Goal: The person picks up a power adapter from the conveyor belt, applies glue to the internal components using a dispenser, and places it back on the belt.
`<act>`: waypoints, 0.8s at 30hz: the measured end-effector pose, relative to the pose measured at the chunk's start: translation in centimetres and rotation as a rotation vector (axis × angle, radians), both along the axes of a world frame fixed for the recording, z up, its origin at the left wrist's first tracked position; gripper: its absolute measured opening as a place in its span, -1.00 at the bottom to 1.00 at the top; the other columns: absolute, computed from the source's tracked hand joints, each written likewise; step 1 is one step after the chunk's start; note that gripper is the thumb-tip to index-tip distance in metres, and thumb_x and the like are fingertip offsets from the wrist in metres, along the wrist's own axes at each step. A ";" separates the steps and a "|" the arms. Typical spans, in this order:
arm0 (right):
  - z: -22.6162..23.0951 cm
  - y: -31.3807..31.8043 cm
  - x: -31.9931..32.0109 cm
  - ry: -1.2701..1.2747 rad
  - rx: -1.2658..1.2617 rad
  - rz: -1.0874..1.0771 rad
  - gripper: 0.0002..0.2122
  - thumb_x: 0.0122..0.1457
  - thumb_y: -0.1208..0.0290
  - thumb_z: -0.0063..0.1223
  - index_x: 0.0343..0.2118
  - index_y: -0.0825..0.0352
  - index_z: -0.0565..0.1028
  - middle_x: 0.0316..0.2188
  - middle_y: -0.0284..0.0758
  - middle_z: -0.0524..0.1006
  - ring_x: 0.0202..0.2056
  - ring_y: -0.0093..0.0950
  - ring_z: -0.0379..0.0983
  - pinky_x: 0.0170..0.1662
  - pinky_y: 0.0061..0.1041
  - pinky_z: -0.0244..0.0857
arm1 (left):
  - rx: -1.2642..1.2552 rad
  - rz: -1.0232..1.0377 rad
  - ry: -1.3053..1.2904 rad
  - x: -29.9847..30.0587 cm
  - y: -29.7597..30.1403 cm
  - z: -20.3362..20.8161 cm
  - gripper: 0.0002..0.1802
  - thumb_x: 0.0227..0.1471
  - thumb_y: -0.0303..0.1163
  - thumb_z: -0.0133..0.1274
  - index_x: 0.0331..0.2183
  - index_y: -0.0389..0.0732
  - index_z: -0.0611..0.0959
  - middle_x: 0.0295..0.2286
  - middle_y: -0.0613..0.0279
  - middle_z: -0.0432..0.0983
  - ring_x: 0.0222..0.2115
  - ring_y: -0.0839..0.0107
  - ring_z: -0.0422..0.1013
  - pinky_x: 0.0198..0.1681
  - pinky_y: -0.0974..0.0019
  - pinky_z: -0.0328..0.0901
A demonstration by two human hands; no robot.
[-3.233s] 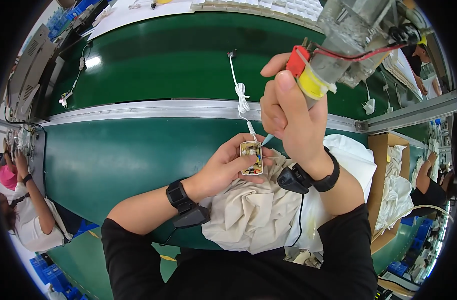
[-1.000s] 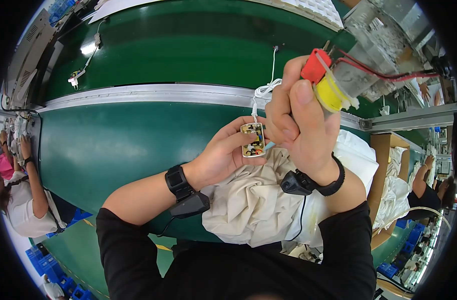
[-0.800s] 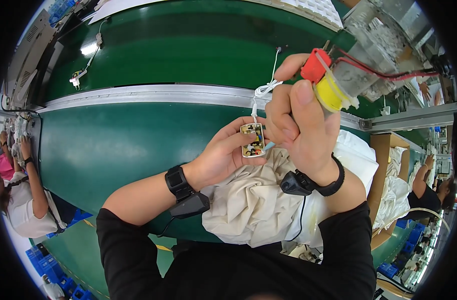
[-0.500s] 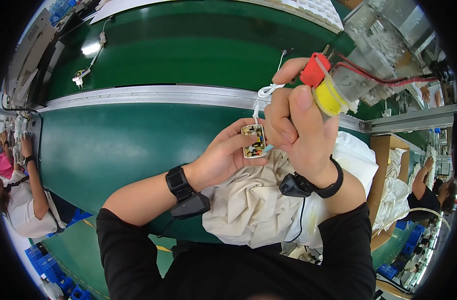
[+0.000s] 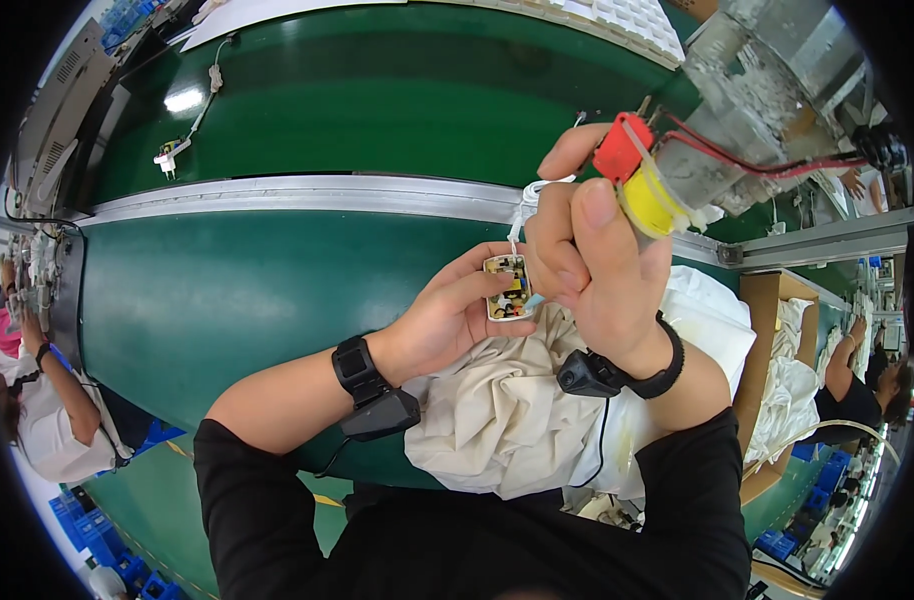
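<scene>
In my left hand (image 5: 442, 310) is a small white adapter housing (image 5: 508, 318). It lies open, with a circuit board (image 5: 507, 287) packed with components inside, and my fingers are around its edges. A white cable (image 5: 525, 212) runs from its far end. My right hand (image 5: 602, 240) is closed around a grey cylindrical dispenser-like tool (image 5: 699, 160) with a red block (image 5: 622, 148), a yellow band (image 5: 649, 205) and red and black wires. A pale blue tip (image 5: 535, 299) pokes out below my right fingers, by the board's right edge; its link to the tool is hidden.
Crumpled cream cloth (image 5: 507, 410) lies under my wrists, with white sheeting (image 5: 712, 315) beside it. A metal rail (image 5: 307, 190) crosses the green bench. Beyond it lies another plug with cord (image 5: 167, 160). A cardboard box (image 5: 762, 380) stands right. Other people work at both sides.
The tool in my right hand has shifted slightly left and down. The adapter housing has barely moved in my left hand. At left, a co-worker's arm has moved.
</scene>
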State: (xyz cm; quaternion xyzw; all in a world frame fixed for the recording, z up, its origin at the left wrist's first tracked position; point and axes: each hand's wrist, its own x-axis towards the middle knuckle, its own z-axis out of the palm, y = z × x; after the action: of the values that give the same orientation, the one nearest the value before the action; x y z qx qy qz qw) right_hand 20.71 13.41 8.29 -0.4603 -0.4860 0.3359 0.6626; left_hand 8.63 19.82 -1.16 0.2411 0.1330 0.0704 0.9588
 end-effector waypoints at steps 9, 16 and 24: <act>-0.2 0.1 -0.2 0.002 0.029 -0.010 -0.68 0.27 0.15 -0.26 -0.18 0.36 0.20 -0.79 -0.50 0.12 -0.79 -0.75 -0.04 -0.73 -0.70 -0.14 | -0.007 -0.003 0.008 0.0 0.1 -0.1 -0.66 0.15 -0.42 -0.19 -0.02 -0.22 0.26 -0.13 0.19 0.34 -0.15 0.40 0.40 -0.12 0.25 0.42; -0.3 0.0 -0.2 0.010 0.021 -0.009 -0.68 0.27 0.15 -0.24 -0.17 0.36 0.20 -0.79 -0.50 0.12 -0.79 -0.75 -0.04 -0.73 -0.70 -0.14 | -0.010 -0.014 0.006 0.0 0.1 -0.1 -0.66 0.13 -0.45 -0.20 -0.03 -0.23 0.25 -0.13 0.17 0.33 -0.15 0.39 0.40 -0.11 0.24 0.41; -0.2 0.1 -0.5 0.032 0.011 -0.007 -0.68 0.26 0.14 -0.22 -0.19 0.35 0.22 -0.79 -0.50 0.12 -0.79 -0.76 -0.05 -0.73 -0.71 -0.14 | -0.020 -0.008 0.003 -0.1 0.1 -0.1 -0.65 0.14 -0.43 -0.21 -0.02 -0.23 0.25 -0.13 0.16 0.34 -0.14 0.38 0.39 -0.10 0.23 0.41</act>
State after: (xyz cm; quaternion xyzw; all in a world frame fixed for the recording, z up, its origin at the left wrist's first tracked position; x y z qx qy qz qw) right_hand 20.25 13.50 8.12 -0.4530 -0.4755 0.3384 0.6739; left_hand 8.52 19.94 -1.25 0.2322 0.1343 0.0651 0.9611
